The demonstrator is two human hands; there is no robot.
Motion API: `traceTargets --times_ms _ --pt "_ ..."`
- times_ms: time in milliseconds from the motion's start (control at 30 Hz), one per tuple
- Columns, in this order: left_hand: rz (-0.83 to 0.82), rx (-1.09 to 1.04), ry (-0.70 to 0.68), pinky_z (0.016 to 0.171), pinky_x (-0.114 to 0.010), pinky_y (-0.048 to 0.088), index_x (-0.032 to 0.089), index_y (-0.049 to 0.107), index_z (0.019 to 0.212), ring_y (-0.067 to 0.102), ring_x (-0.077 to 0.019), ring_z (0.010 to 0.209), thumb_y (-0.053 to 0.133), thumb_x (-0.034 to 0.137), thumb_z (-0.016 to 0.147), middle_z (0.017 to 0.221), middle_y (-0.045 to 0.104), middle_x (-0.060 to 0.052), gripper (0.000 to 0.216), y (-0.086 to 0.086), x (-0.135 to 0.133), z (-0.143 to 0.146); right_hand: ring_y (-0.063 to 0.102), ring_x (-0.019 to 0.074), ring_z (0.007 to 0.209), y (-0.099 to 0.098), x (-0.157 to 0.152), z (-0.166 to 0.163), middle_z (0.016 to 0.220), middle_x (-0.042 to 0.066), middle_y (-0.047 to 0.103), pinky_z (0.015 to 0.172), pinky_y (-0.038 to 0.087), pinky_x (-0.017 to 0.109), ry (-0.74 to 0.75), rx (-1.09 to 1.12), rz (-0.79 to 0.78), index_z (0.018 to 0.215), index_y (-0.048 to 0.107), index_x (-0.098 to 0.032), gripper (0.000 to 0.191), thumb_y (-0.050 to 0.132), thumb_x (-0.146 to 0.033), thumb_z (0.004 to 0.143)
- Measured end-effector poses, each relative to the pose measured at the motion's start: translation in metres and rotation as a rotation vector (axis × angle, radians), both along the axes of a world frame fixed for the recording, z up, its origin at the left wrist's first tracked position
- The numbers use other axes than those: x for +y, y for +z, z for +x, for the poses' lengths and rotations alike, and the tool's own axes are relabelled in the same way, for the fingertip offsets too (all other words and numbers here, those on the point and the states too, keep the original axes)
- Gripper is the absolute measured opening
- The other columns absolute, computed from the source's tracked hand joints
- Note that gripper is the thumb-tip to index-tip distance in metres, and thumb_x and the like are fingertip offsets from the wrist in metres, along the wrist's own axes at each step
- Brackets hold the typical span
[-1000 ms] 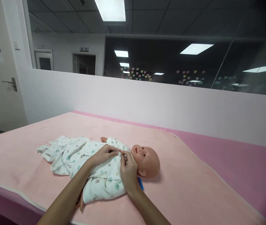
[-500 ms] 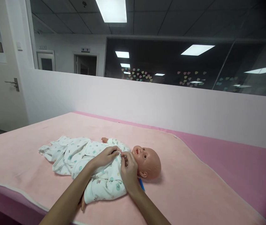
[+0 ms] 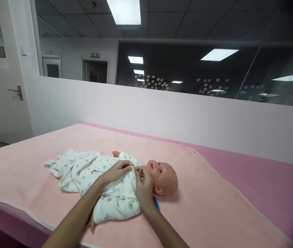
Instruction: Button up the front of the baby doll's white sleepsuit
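A baby doll (image 3: 165,179) lies on its back with its head to the right. It wears white baby clothes (image 3: 117,208) printed with small green animals. My left hand (image 3: 117,171) rests on the doll's chest, its thumb and fingers pinching the cloth near the neckline. Close beside it, my right hand (image 3: 144,184) pinches the same edge just below the doll's chin. Fingertips of both hands nearly meet, and the exact bit of cloth between them is hard to make out. One doll hand (image 3: 115,154) pokes from the far sleeve.
A pink padded mat (image 3: 213,206) covers the table under the doll. Part of a blue object (image 3: 156,203) shows beside the doll's neck. Behind stands a low white wall (image 3: 161,113) with a window above. A door (image 3: 4,89) is at the left.
My right hand has shifted slightly to the right along the neckline. My left hand stays at the chest cloth, and the doll lies as before.
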State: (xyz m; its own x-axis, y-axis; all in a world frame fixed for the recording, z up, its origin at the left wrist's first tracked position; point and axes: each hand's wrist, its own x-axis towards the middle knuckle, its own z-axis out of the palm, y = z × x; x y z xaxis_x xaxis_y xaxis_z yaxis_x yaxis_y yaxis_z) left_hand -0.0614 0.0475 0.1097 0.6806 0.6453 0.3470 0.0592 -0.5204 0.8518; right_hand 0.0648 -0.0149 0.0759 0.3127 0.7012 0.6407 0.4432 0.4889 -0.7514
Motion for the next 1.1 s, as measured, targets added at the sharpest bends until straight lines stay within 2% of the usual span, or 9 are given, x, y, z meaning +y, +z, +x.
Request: traceTargets --times_ms 233,533,633,767,833,933,1033,1100 --pt "-0.073 -0.085 -0.033 0.063 -0.023 0.034 0.015 0.05 0.085 0.044 -0.0114 0.068 0.043 0.034 0.081 0.072 0.049 -0.001 0.021 -0.006 0.003 0.002 0.048 0.0111 0.057 -0.001 0.001 -0.001 0.065 0.0 0.054 0.053 0.04 0.022 -0.011 0.023 0.015 0.074 0.053 -0.017 0.012 0.045 -0.023 0.08" --pt "-0.118 -0.118 -0.084 0.068 -0.023 0.034 0.015 0.049 0.078 0.044 -0.0115 0.071 0.047 0.03 0.078 0.072 0.046 0.0 0.015 -0.002 0.001 0.001 0.055 0.0143 0.073 0.0 -0.001 -0.002 0.078 0.004 0.061 0.063 0.045 0.025 -0.042 -0.085 0.073 0.078 0.06 -0.018 0.018 0.042 -0.015 0.079" --pt "-0.091 -0.12 -0.008 0.07 -0.024 0.036 0.015 0.051 0.081 0.046 -0.0128 0.073 0.048 0.032 0.077 0.075 0.05 -0.001 0.017 -0.004 0.001 -0.002 0.055 0.0139 0.071 -0.001 -0.001 -0.001 0.078 0.005 0.06 0.062 0.045 0.025 -0.057 -0.186 0.097 0.082 0.062 -0.018 0.023 0.039 -0.013 0.079" --pt "-0.005 -0.087 0.246 0.069 -0.027 0.038 0.015 0.055 0.074 0.049 -0.015 0.071 0.044 0.039 0.078 0.072 0.055 -0.002 0.027 -0.008 0.004 -0.017 0.051 0.0122 0.063 0.0 -0.002 -0.003 0.076 0.005 0.057 0.057 0.043 0.024 -0.088 -0.369 0.082 0.076 0.061 -0.017 0.022 0.04 -0.014 0.079" --pt "-0.018 -0.033 0.301 0.071 -0.028 0.039 0.014 0.058 0.071 0.051 -0.0166 0.074 0.043 0.04 0.079 0.074 0.058 -0.004 0.031 -0.008 0.004 -0.026 0.053 0.0133 0.066 0.002 -0.004 -0.004 0.077 0.005 0.057 0.061 0.043 0.025 -0.109 -0.44 0.07 0.073 0.059 -0.017 0.02 0.041 -0.015 0.079" --pt "-0.08 0.009 0.218 0.076 -0.028 0.04 0.014 0.063 0.076 0.053 -0.0182 0.082 0.046 0.041 0.078 0.082 0.062 -0.005 0.032 -0.004 0.002 -0.035 0.056 0.0155 0.075 0.004 -0.007 -0.006 0.084 0.005 0.06 0.067 0.043 0.026 -0.13 -0.522 0.034 0.083 0.059 -0.019 0.017 0.043 -0.018 0.081" --pt "-0.1 0.018 0.078 0.077 -0.029 0.041 0.015 0.065 0.085 0.054 -0.0182 0.084 0.058 0.036 0.071 0.086 0.063 -0.006 0.026 0.0 -0.001 -0.039 0.058 0.0161 0.076 0.005 -0.007 -0.007 0.087 0.003 0.062 0.063 0.042 0.025 -0.122 -0.599 0.004 0.098 0.057 -0.022 0.02 0.045 -0.023 0.082" --pt "-0.096 0.025 0.017 0.08 -0.03 0.042 0.016 0.064 0.09 0.054 -0.0187 0.087 0.066 0.032 0.063 0.09 0.063 -0.006 0.031 -0.001 -0.001 -0.041 0.058 0.0153 0.073 0.005 -0.006 -0.007 0.084 0.002 0.062 0.06 0.041 0.024 -0.111 -0.612 -0.01 0.096 0.058 -0.024 0.019 0.045 -0.025 0.082"
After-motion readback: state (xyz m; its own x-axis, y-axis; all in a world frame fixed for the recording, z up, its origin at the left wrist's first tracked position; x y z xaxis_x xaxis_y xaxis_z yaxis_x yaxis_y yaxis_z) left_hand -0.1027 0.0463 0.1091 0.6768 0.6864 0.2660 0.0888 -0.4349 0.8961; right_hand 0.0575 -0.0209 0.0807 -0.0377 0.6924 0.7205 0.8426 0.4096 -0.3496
